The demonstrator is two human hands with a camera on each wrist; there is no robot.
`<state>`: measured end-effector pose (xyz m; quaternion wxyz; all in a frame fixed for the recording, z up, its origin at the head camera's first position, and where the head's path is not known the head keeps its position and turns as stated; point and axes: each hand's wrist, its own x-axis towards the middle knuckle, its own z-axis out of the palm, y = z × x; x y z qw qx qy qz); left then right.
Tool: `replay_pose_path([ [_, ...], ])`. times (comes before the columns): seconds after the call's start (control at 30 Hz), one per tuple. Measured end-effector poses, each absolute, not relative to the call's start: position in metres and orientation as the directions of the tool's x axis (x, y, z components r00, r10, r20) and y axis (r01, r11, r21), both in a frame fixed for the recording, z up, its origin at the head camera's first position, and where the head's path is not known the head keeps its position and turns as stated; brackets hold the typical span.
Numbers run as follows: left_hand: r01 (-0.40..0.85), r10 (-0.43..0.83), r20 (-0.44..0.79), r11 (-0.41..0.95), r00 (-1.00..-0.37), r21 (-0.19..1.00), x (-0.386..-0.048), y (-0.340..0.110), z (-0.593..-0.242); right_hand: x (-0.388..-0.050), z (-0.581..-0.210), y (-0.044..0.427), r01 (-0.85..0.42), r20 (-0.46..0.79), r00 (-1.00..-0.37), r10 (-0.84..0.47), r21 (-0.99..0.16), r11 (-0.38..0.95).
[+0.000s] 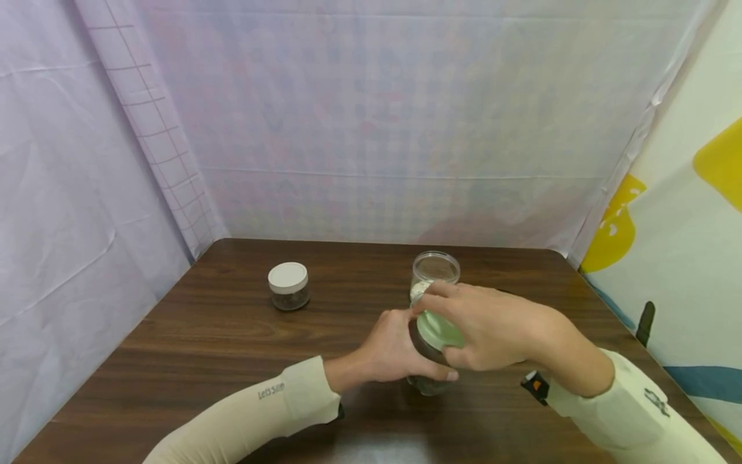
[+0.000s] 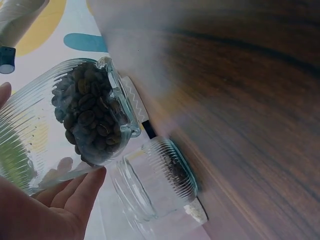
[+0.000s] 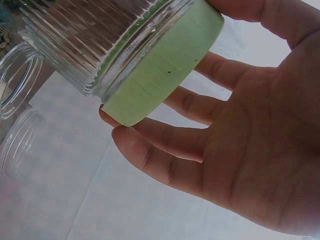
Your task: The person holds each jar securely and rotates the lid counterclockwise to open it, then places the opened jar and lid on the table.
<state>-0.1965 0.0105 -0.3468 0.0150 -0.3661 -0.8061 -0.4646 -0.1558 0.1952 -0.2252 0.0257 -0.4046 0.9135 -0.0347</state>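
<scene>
Containers number four across our views, with two lids among them, and we count two hands at work. The ribbed glass jar (image 2: 50,125) is held up near the middle of the table (image 1: 191,361), with its base lifted off the wood and the green lid (image 1: 437,332) at its mouth. The left hand (image 1: 394,348) wraps the body of that jar, its thumb across the near side; in its own wrist view we see the fingers close together along the glass. The right hand (image 1: 493,325) grips the lid from above, thumb on one side and fingertips on the other; its wrist view shows the fingers slightly apart, spaced along the rim.

Only from the left wrist do we clearly see the dark beans (image 2: 95,110) gathered at the base, too many for us to count. That view also gives us one open glass jar (image 2: 155,180) with dark contents, which the right hand largely hides from the head view. Only from the head do we see the small jar (image 1: 288,287) with a white lid, standing well apart on the left. One clear container (image 1: 436,274) with white contents stands just beyond the right hand.
</scene>
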Motion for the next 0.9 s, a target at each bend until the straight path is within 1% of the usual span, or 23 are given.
replay_pose_path([
  [0.33,0.592,0.577,0.353,0.298,-0.737,0.749,-0.197,0.012,-0.348,-0.156,-0.222,0.199,-0.743,-0.007,-0.665,-0.747,-0.098,0.662],
  [0.5,0.565,0.576,0.338,0.273,-0.744,0.779,-0.198,0.009,-0.345,-0.157,-0.212,0.204,-0.74,0.044,-0.672,-0.74,-0.1,0.666],
  [0.57,0.56,0.567,0.341,0.271,-0.75,0.783,-0.198,0.006,-0.343,-0.158,-0.207,0.208,-0.728,0.076,-0.686,-0.724,-0.1,0.679],
  [0.67,0.566,0.557,0.354,0.267,-0.751,0.78,-0.199,0.004,-0.339,-0.161,-0.199,0.215,-0.69,0.133,-0.724,-0.677,-0.105,0.717],
  [0.8,0.576,0.533,0.376,0.276,-0.758,0.769,-0.2,0.001,-0.334,-0.17,-0.197,0.226,-0.623,0.219,-0.772,-0.597,-0.071,0.779],
  [0.9,0.571,0.501,0.389,0.281,-0.773,0.772,-0.201,-0.002,-0.33,-0.18,-0.202,0.234,-0.576,0.232,-0.802,-0.55,-0.056,0.816],
])
